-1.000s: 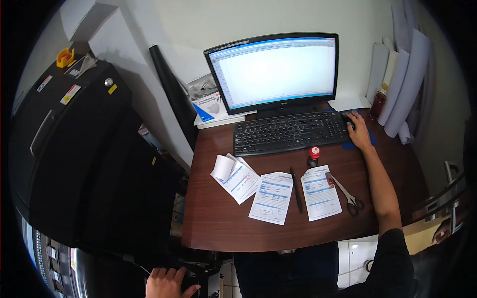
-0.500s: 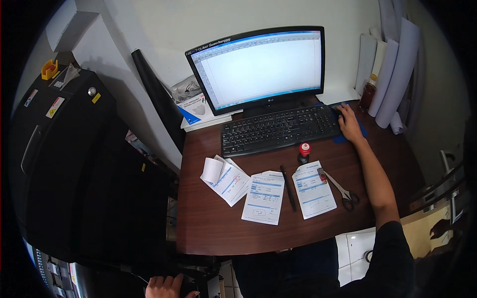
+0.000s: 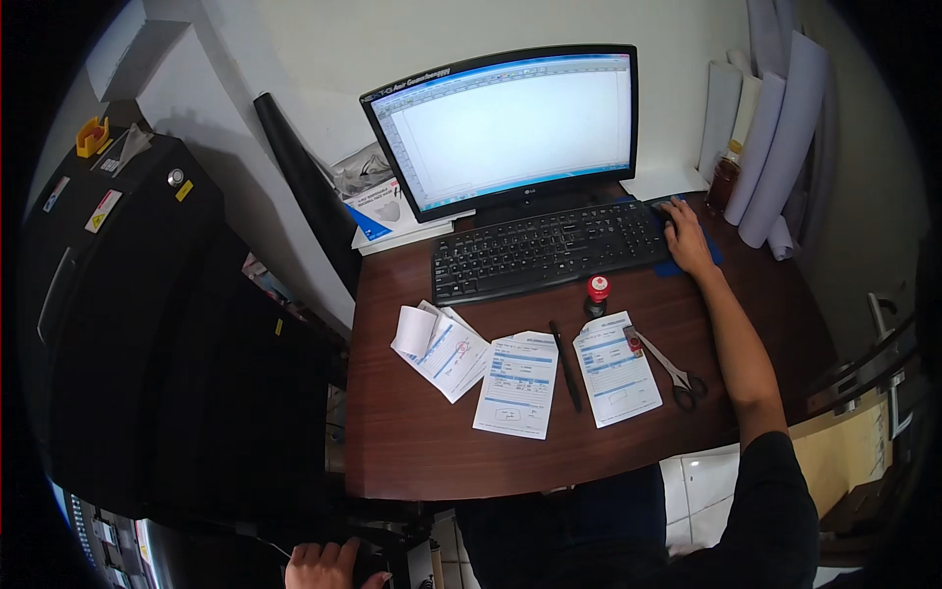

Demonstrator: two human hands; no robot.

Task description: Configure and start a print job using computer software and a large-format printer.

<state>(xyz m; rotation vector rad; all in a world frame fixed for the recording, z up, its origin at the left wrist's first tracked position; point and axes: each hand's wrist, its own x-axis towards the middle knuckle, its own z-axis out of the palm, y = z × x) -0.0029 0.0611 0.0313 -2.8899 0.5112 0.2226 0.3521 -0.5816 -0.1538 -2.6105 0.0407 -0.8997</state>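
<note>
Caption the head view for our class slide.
Right hand on a black mouse beside a long black keyboard, on a brown wooden desk.

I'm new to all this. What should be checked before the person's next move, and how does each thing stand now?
1. Right hand on the mouse: ok.
2. Monitor lit: ok.
3. Keyboard free of papers: ok.
4. Stamp standing upright: ok.
5. Scissors off the desk: not ok, lying by the right-hand sheet.
6. Left hand free of objects: cannot tell, cut off by the picture's lower edge.
</note>
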